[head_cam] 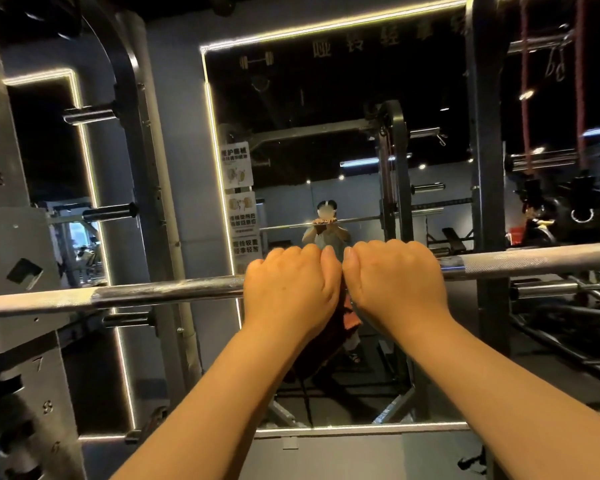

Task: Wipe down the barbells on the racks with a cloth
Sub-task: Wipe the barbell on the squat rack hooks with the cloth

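**Both hands clamped on the bar, cloth hanging beneath**

The left hand (291,289) and right hand (395,282) sit thumb to thumb, fingers curled over the bar (153,294), which runs out past both. The cloth (350,317) hangs just below the thumbs; which palm pins it I cannot tell. The bar looks heavy and rigid, smooth and probably slick beside the left hand, knurled beyond the right. The soft, light cloth is best wrapped round the shaft and squeezed.
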`<action>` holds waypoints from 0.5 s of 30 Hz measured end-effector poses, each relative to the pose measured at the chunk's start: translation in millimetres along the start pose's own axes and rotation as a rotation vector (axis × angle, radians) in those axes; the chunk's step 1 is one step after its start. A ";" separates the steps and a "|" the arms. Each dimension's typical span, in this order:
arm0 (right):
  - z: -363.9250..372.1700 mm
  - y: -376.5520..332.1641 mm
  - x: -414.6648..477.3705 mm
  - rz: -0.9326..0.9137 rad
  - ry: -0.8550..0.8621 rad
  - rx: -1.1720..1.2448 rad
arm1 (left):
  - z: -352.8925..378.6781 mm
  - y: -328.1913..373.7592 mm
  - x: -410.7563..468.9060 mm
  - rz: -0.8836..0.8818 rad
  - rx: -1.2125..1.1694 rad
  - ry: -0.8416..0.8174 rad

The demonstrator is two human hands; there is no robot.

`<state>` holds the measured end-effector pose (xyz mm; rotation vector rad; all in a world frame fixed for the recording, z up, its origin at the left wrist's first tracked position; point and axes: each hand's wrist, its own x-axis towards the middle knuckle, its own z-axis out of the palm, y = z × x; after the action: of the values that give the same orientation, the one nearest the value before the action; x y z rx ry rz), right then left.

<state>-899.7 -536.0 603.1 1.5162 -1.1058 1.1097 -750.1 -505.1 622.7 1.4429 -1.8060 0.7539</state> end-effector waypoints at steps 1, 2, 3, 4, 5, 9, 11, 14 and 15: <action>-0.3 0.3 0.0 -0.002 -0.003 0.001 | -0.3 1.5 2.9 0.009 0.014 -0.002; -0.7 0.7 0.3 -0.004 -0.006 0.006 | 0.9 1.5 2.4 0.030 0.027 0.018; -0.8 0.9 0.4 -0.006 -0.010 0.013 | 3.5 0.5 -1.3 0.057 0.037 0.048; -0.9 0.9 0.5 -0.005 -0.012 0.018 | 7.1 -1.2 -7.3 0.083 0.023 0.095; -0.9 1.0 0.7 -0.005 -0.008 0.021 | 12.3 -4.1 -14.1 0.109 -0.017 0.147; 0.4 0.9 0.0 -0.008 0.005 0.025 | 25.3 -21.1 -30.2 0.202 -0.101 0.247; 1.1 1.6 -0.6 -0.006 -0.002 0.029 | 15.6 -17.8 -24.3 0.177 -0.045 0.195; 1.0 2.0 -0.8 -0.006 -0.011 0.033 | -7.7 -6.0 6.3 0.034 0.001 -0.077; 0.9 2.2 -0.7 -0.007 -0.010 0.033 | -11.2 -4.0 14.7 -0.013 -0.018 -0.148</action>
<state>-901.9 -537.1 602.7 1.5515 -1.0933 1.1219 -746.5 -505.6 641.2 1.5320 -1.9070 0.6364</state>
